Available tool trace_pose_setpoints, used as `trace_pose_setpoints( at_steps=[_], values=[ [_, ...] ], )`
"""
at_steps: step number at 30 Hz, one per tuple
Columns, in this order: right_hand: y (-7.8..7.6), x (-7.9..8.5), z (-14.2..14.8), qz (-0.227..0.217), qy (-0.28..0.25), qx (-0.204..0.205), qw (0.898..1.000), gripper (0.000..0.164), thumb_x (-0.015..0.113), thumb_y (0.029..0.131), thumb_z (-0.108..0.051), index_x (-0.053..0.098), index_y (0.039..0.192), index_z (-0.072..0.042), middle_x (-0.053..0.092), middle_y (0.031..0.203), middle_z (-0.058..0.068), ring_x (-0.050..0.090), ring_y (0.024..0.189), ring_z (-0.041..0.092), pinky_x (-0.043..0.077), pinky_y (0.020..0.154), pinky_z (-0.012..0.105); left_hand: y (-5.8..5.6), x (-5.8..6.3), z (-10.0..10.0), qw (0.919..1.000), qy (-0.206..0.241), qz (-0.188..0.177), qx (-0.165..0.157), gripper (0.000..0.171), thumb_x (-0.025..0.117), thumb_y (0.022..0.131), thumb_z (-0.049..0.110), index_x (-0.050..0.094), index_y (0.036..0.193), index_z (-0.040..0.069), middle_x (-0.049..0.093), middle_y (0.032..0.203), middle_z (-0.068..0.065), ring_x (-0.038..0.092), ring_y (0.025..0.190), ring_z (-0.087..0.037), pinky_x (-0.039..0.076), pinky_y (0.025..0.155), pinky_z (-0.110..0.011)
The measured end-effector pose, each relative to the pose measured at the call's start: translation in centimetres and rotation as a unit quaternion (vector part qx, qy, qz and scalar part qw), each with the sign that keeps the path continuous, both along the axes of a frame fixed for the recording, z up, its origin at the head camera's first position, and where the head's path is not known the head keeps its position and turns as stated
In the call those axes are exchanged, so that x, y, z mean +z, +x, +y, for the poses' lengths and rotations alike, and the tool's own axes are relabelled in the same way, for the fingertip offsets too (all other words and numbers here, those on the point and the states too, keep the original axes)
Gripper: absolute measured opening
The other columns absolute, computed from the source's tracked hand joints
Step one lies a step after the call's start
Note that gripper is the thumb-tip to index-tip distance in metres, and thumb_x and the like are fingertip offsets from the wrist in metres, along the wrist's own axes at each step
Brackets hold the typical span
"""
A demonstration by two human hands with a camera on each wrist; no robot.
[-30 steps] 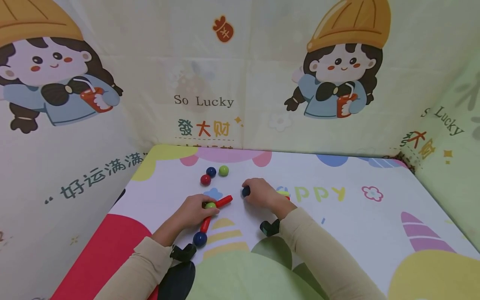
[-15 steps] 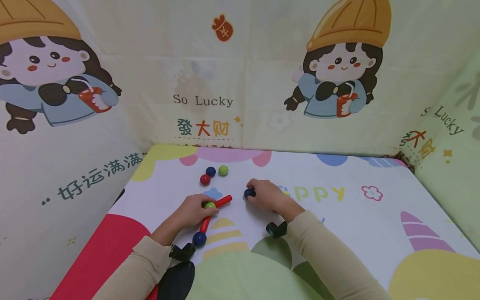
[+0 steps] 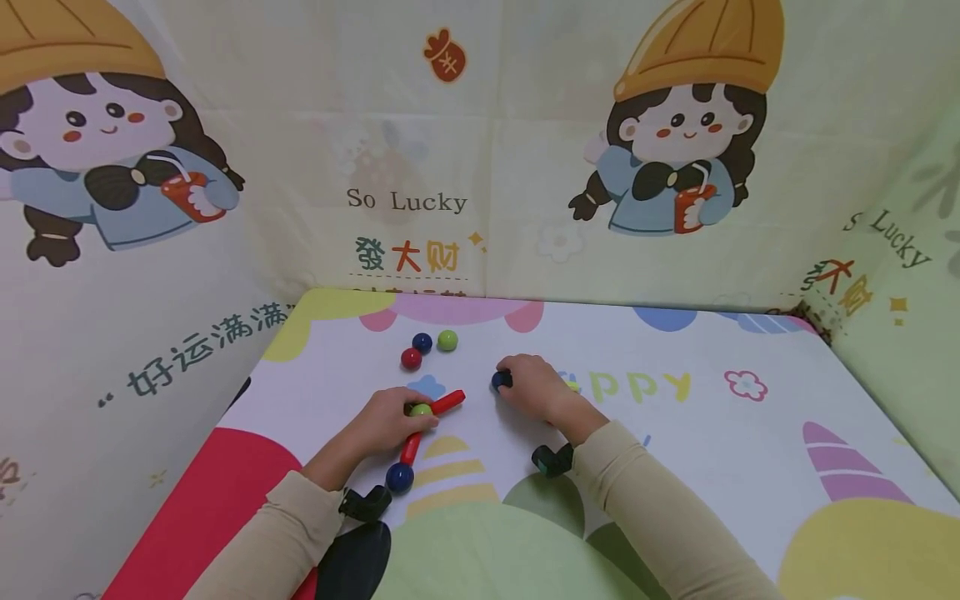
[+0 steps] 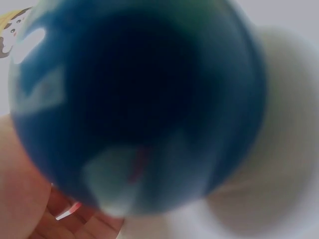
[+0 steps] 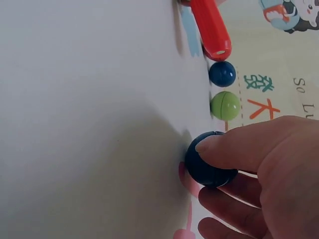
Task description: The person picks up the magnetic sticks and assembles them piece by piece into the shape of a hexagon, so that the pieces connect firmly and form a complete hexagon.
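My left hand [image 3: 384, 423] grips a green ball [image 3: 421, 410] where two red rods meet. One red rod [image 3: 449, 402] points away to the right; the other red rod [image 3: 410, 450] runs toward me to a dark blue ball [image 3: 400, 477]. That end ball, close to the camera, fills most of the left wrist view. To the right, my right hand [image 3: 536, 387] pinches a separate dark blue ball [image 5: 209, 162] between thumb and fingers, low over the table. A gap lies between this ball and the upper rod's free end.
Behind the hands sit a loose blue ball [image 3: 422, 342], a red ball [image 3: 411, 359] and a light green ball [image 3: 447, 340], grouped together. A yellow-green piece [image 3: 572, 387] shows past my right hand, mostly hidden by it. A printed cloth wall [image 3: 525, 275] rises at the table's back edge.
Over the last second my right hand has shifted slightly right with the blue ball, then a little away from me. My left hand and the joined rods have stayed in place.
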State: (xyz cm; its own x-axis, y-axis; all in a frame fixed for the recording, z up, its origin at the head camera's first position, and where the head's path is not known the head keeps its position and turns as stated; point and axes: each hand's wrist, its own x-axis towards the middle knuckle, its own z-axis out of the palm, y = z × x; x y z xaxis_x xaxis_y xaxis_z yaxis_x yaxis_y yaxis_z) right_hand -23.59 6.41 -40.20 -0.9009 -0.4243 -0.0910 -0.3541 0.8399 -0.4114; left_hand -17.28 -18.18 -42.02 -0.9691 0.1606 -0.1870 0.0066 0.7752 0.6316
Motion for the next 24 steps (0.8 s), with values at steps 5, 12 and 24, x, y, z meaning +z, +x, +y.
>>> trace_pose_setpoints(
  at_steps=[5, 12, 24],
  values=[
    [0.0, -0.3, -0.1, -0.004, -0.02, 0.007, 1.0, 0.037, 0.069, 0.094, -0.015, 0.063, 0.129, -0.003, 0.063, 0.127, 0.014, 0.057, 0.116, 0.028, 0.046, 0.102, 0.043, 0.0, 0.0, 0.0, 1.0, -0.004, -0.003, 0.002, 0.038, 0.078, 0.088, 0.027, 0.072, 0.121, 0.01, 0.062, 0.103, -0.004, 0.053, 0.097, -0.022, 0.053, 0.072, -0.03],
    [0.6, -0.4, -0.6, 0.002, -0.055, 0.05, 0.997, 0.034, 0.069, 0.093, -0.012, 0.064, 0.125, -0.002, 0.064, 0.124, 0.013, 0.058, 0.115, 0.028, 0.046, 0.101, 0.042, -0.1, 0.2, 0.2, 0.9999, -0.012, -0.005, 0.005, 0.038, 0.078, 0.088, 0.028, 0.072, 0.121, 0.01, 0.063, 0.105, -0.004, 0.054, 0.098, -0.022, 0.053, 0.074, -0.03],
    [1.1, -0.5, -1.6, -0.029, -0.061, 0.055, 0.996, 0.039, 0.072, 0.092, -0.016, 0.063, 0.129, -0.006, 0.062, 0.126, 0.01, 0.056, 0.117, 0.027, 0.049, 0.099, 0.042, -0.2, 0.5, 0.7, 0.9995, -0.031, -0.001, -0.006, 0.038, 0.079, 0.087, 0.028, 0.073, 0.121, 0.012, 0.063, 0.11, -0.006, 0.053, 0.103, -0.025, 0.054, 0.076, -0.032]
  ],
)
